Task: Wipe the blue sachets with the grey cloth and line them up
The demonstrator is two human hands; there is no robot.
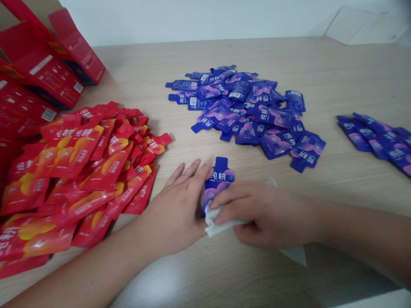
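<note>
A single blue and purple sachet (221, 174) lies flat on the table in front of me, its narrow spout end pointing away. Along its left edge rests my left hand (180, 205), fingers stretched out and touching the sachet. My right hand (257, 211) is closed on a crumpled white tissue (221, 220), pressed over the sachet's lower part, which is partly hidden. Another piece of the tissue sticks out under the right wrist. Beyond the hands lies a loose heap of blue sachets (247, 109).
On the left sits a big pile of red sachets (90, 171). Behind it stand several open red boxes (61, 77). At the right edge blue sachets (382, 139) lie overlapped in a row. A white object (366, 25) stands by the wall at the back right of the wooden table (135, 64).
</note>
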